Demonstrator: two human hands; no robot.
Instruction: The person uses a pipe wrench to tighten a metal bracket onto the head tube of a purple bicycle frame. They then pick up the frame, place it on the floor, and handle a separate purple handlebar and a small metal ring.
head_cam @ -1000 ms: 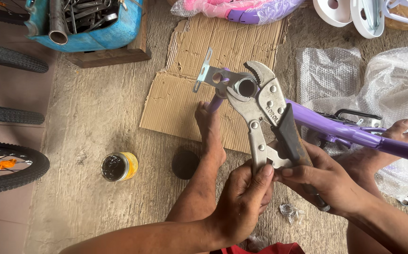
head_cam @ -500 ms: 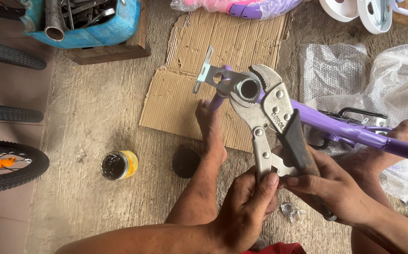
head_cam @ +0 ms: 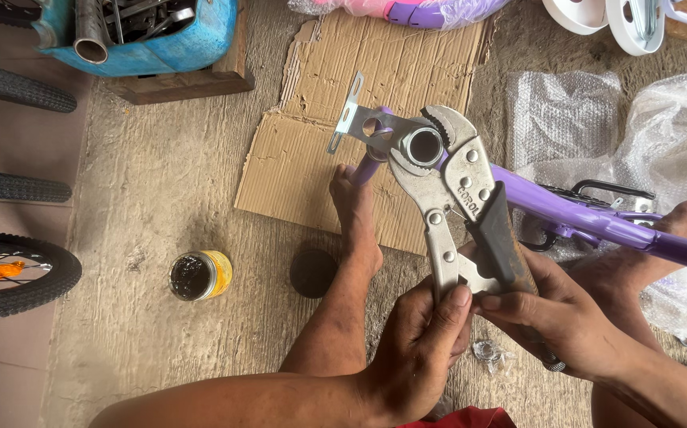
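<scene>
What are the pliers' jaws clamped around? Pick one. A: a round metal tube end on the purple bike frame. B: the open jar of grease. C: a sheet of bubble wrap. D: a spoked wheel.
A: the pliers, gripped by both hands, close on the round tube end of the purple frame.

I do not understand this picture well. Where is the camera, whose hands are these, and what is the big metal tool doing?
The camera sits on a person's head and looks down. The left hand and the right hand grip the two handles of large pliers. The plier jaws close around a round metal tube end on a purple bicycle frame. The person's foot rests against the frame. On the concrete floor lie flattened cardboard, an open jar of dark grease, its dark lid and bubble wrap. Bicycle tyres show at the left.
</scene>
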